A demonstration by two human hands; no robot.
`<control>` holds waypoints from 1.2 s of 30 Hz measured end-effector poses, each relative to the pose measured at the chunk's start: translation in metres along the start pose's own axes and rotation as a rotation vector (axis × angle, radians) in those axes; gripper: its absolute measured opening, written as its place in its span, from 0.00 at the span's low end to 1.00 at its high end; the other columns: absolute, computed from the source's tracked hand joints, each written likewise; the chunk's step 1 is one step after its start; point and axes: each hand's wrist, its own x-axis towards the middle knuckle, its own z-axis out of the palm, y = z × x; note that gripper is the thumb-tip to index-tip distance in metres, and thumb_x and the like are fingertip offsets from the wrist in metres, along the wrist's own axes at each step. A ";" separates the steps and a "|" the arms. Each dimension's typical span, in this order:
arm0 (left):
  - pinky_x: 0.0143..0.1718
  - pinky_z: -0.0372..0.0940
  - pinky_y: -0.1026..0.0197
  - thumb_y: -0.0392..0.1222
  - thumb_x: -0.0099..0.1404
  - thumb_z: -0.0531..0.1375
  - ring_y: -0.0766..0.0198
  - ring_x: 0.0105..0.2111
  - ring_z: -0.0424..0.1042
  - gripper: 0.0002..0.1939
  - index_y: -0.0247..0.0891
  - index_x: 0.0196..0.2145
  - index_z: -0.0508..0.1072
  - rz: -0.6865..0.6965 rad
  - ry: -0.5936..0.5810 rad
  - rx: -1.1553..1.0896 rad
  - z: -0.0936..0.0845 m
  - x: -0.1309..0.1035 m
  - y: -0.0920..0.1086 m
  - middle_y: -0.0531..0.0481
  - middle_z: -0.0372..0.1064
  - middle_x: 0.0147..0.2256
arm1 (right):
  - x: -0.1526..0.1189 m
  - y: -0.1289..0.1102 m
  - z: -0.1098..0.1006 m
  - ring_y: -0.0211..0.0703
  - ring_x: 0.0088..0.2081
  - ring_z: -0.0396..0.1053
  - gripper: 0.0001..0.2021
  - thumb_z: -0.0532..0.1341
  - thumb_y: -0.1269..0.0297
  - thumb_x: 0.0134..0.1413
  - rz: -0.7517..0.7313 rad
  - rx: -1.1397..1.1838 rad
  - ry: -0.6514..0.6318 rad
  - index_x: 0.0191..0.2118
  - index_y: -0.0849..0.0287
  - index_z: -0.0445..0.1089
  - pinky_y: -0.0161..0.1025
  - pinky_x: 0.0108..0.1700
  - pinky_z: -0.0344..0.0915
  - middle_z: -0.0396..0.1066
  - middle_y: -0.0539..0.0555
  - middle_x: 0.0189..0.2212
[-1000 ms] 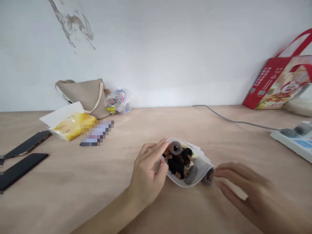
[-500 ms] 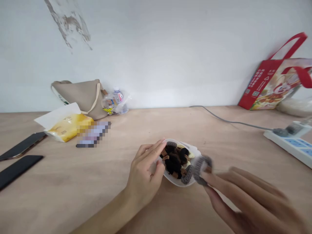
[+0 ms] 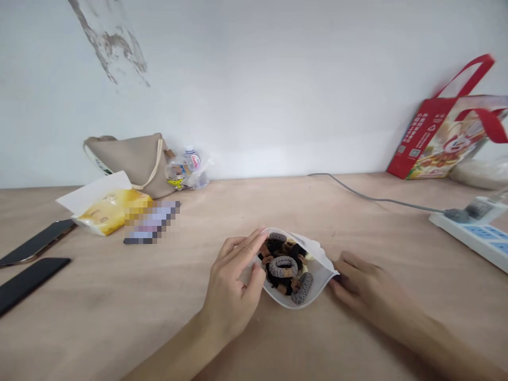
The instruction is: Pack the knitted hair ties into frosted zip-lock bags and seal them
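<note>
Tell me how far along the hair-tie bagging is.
Done: a heap of hair ties already sits inside the open pouch. In hand: the left hand holds the pouch mouth open; the right hand rests at its other edge. Left: the pouch is not closed; no loose ties show on the table.

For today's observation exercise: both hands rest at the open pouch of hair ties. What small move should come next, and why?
Probably the right hand should pinch the pouch edge it touches, since the left hand already props the mouth open and the hair ties sit heaped inside.
</note>
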 end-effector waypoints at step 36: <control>0.23 0.60 0.67 0.45 0.51 0.66 0.67 0.22 0.66 0.07 0.40 0.21 0.77 -0.688 -0.168 -0.344 -0.041 0.011 0.018 0.54 0.70 0.20 | 0.016 -0.002 -0.069 0.44 0.28 0.75 0.11 0.54 0.55 0.59 0.127 0.053 0.379 0.34 0.50 0.72 0.36 0.24 0.70 0.77 0.47 0.29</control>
